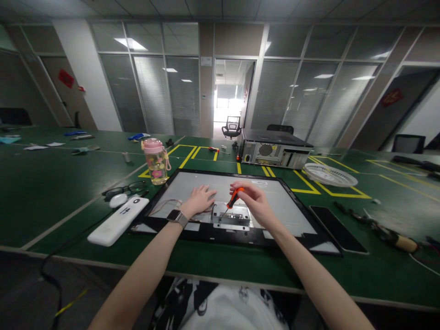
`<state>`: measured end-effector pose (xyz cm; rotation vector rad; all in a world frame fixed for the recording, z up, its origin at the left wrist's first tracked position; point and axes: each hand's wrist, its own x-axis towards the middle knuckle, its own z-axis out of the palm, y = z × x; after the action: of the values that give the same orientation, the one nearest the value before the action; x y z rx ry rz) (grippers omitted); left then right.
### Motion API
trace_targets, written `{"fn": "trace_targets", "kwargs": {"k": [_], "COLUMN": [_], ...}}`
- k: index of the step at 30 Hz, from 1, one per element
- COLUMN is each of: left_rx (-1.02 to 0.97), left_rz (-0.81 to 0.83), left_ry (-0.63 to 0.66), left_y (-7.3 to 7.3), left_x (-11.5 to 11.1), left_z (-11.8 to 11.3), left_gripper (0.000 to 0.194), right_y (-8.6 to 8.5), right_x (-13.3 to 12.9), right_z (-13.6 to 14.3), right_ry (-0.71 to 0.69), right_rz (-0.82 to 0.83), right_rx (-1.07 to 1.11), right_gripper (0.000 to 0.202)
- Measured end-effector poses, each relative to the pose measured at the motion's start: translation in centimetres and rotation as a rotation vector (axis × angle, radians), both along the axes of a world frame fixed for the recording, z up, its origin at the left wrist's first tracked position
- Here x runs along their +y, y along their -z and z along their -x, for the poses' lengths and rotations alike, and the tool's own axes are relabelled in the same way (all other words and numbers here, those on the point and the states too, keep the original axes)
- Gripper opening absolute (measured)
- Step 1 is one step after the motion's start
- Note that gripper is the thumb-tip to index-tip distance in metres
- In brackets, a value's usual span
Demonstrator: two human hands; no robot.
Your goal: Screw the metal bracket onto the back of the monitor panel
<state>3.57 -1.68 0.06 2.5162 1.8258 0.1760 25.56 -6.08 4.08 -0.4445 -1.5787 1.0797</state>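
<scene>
My right hand (253, 200) is closed around the handle of an orange and black screwdriver (235, 197). The screwdriver leans, and its thin shaft points down at a metal bracket (231, 215) near the front middle of a flat display panel (220, 183). Whether the tip sits in a screw is too small to tell. My left hand (200, 200) rests flat on the panel's grey back, left of the bracket, with fingers spread. Thin wires (165, 205) run across the panel near my left wrist, which wears a watch (177, 217).
Left of the panel are a white power bank (118, 222), a mouse (118, 200), glasses (129, 189) and a pink-lidded bottle (156, 162). A computer case (275, 149) stands behind. To the right lie a white basket (330, 175), a phone (338, 229) and a cabled tool (395, 238).
</scene>
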Motion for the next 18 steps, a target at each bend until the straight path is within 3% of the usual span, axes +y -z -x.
{"fn": "trace_targets", "kwargs": {"k": [3, 8, 14, 18], "left_rx": [-0.030, -0.035, -0.013, -0.009], "left_rz": [0.078, 0.072, 0.047, 0.035], "left_ry": [-0.041, -0.038, -0.037, -0.040], "left_y": [-0.34, -0.36, -0.39, -0.39], "left_x": [0.16, 0.12, -0.27, -0.37], "left_z": [0.64, 0.64, 0.28, 0.24], "left_gripper": [0.051, 0.052, 0.051, 0.049], "right_y": [0.13, 0.08, -0.01, -0.51], "right_x": [0.10, 0.02, -0.05, -0.39], "right_z": [0.06, 0.00, 0.03, -0.14], "right_ry": [0.018, -0.087, 0.027, -0.019], "right_rz": [0.023, 0.052, 0.007, -0.021], "right_rx": [0.035, 0.031, -0.008, -0.072], "right_gripper": [0.018, 0.025, 0.023, 0.033]}}
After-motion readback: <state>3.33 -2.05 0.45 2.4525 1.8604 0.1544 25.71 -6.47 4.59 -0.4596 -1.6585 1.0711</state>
